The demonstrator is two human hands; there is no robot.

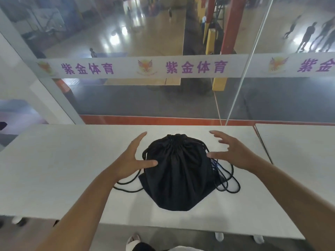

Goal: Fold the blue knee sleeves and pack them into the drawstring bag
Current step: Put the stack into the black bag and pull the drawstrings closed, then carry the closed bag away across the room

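While cinched, drawstring bag [178, 171] | hands spread, flanking | left thumb [147, 163] seemingly touching

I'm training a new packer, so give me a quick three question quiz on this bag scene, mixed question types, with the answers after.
1. True or false: the mouth of the bag is cinched shut.
2. Which hand has a thumb on the bag's fabric? A) left hand B) right hand C) neither
3. Fill in: loose loops of black ____ lie on the table on both sides of the bag.

Key:
1. True; the top is gathered tight.
2. A; the left thumb rests on the fabric, while the right hand is spread open at the bag's other side.
3. cord.

No knee sleeves are visible outside the bag.
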